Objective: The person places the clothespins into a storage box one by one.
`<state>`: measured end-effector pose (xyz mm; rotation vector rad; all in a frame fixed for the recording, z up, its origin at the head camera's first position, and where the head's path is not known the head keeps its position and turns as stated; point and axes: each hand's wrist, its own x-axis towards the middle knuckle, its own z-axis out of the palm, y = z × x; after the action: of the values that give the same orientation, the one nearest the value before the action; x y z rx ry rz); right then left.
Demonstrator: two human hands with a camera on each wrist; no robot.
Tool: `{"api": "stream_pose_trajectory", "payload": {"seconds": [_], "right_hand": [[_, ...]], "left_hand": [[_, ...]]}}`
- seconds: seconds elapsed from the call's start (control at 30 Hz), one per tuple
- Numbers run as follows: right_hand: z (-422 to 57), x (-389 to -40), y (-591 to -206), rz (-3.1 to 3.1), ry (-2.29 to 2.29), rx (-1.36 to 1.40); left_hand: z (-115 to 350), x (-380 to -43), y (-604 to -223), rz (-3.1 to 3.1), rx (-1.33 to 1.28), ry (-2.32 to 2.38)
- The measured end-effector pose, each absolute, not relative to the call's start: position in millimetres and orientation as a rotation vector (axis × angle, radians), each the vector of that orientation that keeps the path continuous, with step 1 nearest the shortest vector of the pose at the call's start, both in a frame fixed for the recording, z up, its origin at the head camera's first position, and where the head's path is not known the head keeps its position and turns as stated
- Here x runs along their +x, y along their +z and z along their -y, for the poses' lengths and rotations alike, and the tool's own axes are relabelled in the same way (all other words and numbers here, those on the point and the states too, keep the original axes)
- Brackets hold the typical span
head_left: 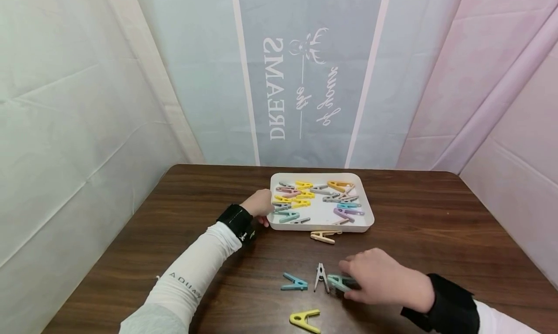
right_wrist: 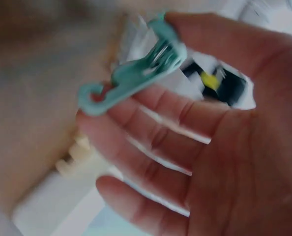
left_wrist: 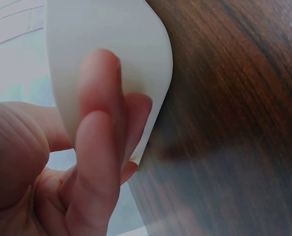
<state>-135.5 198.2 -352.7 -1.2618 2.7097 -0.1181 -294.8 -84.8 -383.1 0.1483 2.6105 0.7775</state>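
Observation:
At the left side of a white tray, my left hand grips the wall. In the left wrist view its fingers lie against the tray's pale outer side. My right hand, low over the table, pinches a green clothespin between thumb and fingers. Just left of that hand a grey-white clothespin sits on the wood, with a blue clothespin farther left. Nearer the front lies a yellow-green clothespin.
Inside the tray are many clothespins, among them yellow ones, an orange one and a purple one. A beige clothespin lies by the tray's front edge. Curtains hang behind the brown table.

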Motion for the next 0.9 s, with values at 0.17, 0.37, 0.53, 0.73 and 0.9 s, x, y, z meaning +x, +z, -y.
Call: {"api": "stream_pose_trajectory", "payload": {"seconds": [0.17, 0.37, 0.53, 0.73, 0.9], "right_hand": [[-195.9, -156.9, -323.3, -2.81, -0.21, -1.258], [-190.2, -199.4, -305.2, -2.873, -0.166, -1.175], [-181.5, -236.5, -311.5, -2.874, -0.12, -1.156], [-174.8, -267.3, -326.9, -2.85, -0.023, -1.087], [-171.8, -283.1, -342.9, -2.829, 0.095, -1.017]], "left_hand": [[84.3, -296.2, -383.8, -2.621, 0.159, 0.761], [84.4, -296.1, -385.2, -2.627, 0.155, 0.748], [81.9, -294.5, -385.4, -2.638, 0.143, 0.731], [81.3, -294.7, -384.9, -2.65, 0.141, 0.71], [81.5, -295.0, -385.0, -2.644, 0.139, 0.716]]}}
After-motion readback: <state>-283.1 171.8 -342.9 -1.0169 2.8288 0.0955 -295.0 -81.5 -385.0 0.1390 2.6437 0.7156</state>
